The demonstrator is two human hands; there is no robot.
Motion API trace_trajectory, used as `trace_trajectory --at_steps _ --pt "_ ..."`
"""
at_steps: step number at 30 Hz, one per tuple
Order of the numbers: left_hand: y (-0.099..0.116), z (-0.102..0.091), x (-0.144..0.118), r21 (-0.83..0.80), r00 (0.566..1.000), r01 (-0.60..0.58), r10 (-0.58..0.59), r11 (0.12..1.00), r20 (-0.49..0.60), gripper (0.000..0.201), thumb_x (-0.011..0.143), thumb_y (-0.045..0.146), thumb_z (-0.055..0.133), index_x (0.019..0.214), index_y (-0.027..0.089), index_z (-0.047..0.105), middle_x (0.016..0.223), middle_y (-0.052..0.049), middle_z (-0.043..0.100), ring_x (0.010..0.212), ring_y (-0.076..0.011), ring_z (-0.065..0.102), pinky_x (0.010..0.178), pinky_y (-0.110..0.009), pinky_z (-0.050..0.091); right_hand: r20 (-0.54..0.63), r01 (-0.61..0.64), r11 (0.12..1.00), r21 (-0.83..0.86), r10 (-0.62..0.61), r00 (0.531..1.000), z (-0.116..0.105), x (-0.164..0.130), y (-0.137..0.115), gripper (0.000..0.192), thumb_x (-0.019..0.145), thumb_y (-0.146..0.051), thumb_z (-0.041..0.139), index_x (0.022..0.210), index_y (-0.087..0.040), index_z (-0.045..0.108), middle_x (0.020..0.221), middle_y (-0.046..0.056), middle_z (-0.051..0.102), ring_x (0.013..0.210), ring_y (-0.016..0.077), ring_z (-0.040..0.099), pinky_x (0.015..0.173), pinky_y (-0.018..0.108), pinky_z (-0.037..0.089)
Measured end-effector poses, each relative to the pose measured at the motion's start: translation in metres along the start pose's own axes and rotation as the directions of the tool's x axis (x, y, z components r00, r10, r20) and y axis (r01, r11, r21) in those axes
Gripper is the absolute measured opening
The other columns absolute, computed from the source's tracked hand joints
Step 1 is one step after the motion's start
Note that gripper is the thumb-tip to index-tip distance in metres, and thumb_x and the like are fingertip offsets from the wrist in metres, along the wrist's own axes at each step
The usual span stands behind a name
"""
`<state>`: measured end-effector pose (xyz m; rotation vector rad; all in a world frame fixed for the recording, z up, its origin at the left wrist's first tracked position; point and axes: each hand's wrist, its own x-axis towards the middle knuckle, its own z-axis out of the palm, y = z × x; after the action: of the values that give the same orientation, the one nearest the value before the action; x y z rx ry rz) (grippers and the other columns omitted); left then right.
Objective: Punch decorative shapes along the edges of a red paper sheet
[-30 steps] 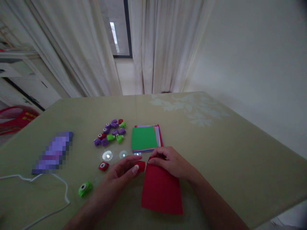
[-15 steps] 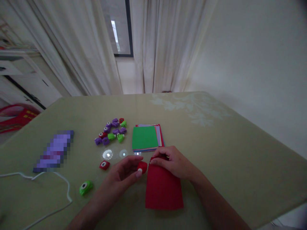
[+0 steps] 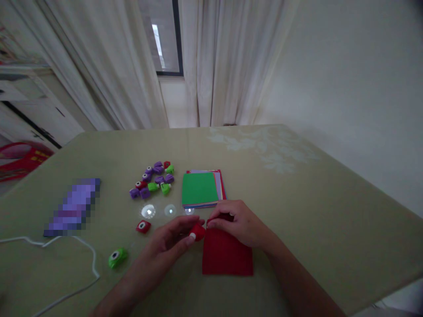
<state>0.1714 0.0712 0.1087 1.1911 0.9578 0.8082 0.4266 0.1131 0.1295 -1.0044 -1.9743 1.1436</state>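
Between the thumb and fingers of my left hand [image 3: 175,237] is a small red craft punch [image 3: 198,232] with a white button. My right hand [image 3: 234,222] pinches the far edge of a sheet of red paper [image 3: 228,253], which hangs toward me. The punch is right at the paper's far left corner; whether the edge sits in its slot I cannot tell. Beyond my hands lies a stack of coloured paper, a green sheet [image 3: 200,189] on top. Left of my left hand are another red punch [image 3: 143,226] and a larger green punch [image 3: 117,258].
Several purple, green and red punches [image 3: 145,193] form a group left of the stack. Light reflections [image 3: 148,211] show on the shiny tablecloth [image 3: 297,211]. At the left lie a blurred purple object [image 3: 72,207] and a white cable [image 3: 94,259]. Curtains and a wall stand behind.
My left hand has moved slightly right, bringing the red punch closer to the paper's corner, and the punch has tilted. The paper's near edge has shifted up in view.
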Motion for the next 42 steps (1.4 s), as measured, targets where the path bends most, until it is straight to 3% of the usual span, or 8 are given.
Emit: trace_trajectory --at_steps 8,12,17,24,27,33,42 --pt "0.0 -0.002 -0.005 0.119 0.999 0.024 -0.021 0.993 -0.025 0.041 0.102 0.058 0.066 0.134 0.035 0.076 0.145 -0.006 0.072 0.137 -0.0332 0.063 0.12 -0.051 0.047 -0.012 -0.036 0.999 0.001 0.036 0.999 0.0 0.0 0.0 0.01 0.098 -0.028 0.079 0.09 -0.022 0.083 0.085 0.001 0.076 0.082 0.0171 0.067 0.078 0.028 0.047" --pt "-0.005 0.0 -0.004 0.081 0.999 0.043 -0.042 0.996 -0.012 0.043 0.099 0.056 0.072 0.135 0.033 0.074 0.144 -0.007 0.071 0.134 -0.0321 0.064 0.114 -0.048 0.052 0.008 -0.044 0.999 -0.002 0.044 0.999 0.0 0.001 0.0 0.011 0.097 -0.028 0.079 0.089 -0.022 0.084 0.083 0.001 0.076 0.083 0.0177 0.067 0.079 0.028 0.047" --pt "-0.009 0.0 -0.001 -0.015 0.998 0.052 -0.052 0.999 -0.018 0.041 0.093 0.051 0.082 0.125 0.027 0.075 0.122 -0.008 0.078 0.116 -0.0295 0.072 0.101 -0.042 0.059 0.015 -0.048 0.999 -0.009 0.048 0.999 0.001 0.001 0.001 0.012 0.098 -0.029 0.079 0.089 -0.022 0.084 0.083 0.001 0.077 0.083 0.0184 0.067 0.078 0.029 0.047" --pt "0.003 0.005 -0.003 -0.026 0.995 0.1 -0.099 0.995 0.019 0.044 0.094 0.057 0.078 0.13 0.03 0.077 0.127 -0.008 0.079 0.118 -0.0309 0.072 0.105 -0.045 0.058 0.034 -0.062 0.998 -0.017 0.063 0.997 0.001 0.0 0.001 0.016 0.102 -0.032 0.073 0.092 -0.022 0.083 0.087 0.002 0.077 0.084 0.0186 0.068 0.079 0.029 0.048" --pt "-0.003 0.005 -0.004 -0.038 0.993 0.112 -0.11 0.993 0.036 0.044 0.096 0.056 0.077 0.132 0.032 0.075 0.123 -0.007 0.079 0.113 -0.0299 0.073 0.099 -0.043 0.059 0.025 -0.061 0.998 -0.016 0.061 0.998 0.001 0.0 0.001 0.017 0.102 -0.031 0.072 0.092 -0.021 0.082 0.087 0.002 0.076 0.082 0.0177 0.067 0.078 0.028 0.047" --pt "-0.018 0.0 -0.002 0.004 0.997 0.035 -0.034 0.999 -0.07 0.045 0.092 0.053 0.082 0.13 0.03 0.074 0.115 -0.006 0.077 0.109 -0.0262 0.07 0.094 -0.035 0.058 0.016 -0.046 0.999 0.0 0.046 0.999 0.001 0.001 -0.001 0.018 0.103 -0.03 0.071 0.091 -0.02 0.081 0.087 0.002 0.076 0.082 0.0177 0.067 0.078 0.028 0.047" --pt "-0.013 0.004 -0.001 -0.034 0.999 0.033 -0.033 0.999 -0.014 0.042 0.091 0.049 0.083 0.127 0.029 0.076 0.114 -0.007 0.078 0.11 -0.0288 0.071 0.097 -0.039 0.059 0.026 -0.034 0.999 -0.014 0.035 0.999 0.002 0.0 0.0 0.018 0.103 -0.032 0.072 0.092 -0.022 0.082 0.087 0.003 0.078 0.085 0.0188 0.068 0.08 0.029 0.047"
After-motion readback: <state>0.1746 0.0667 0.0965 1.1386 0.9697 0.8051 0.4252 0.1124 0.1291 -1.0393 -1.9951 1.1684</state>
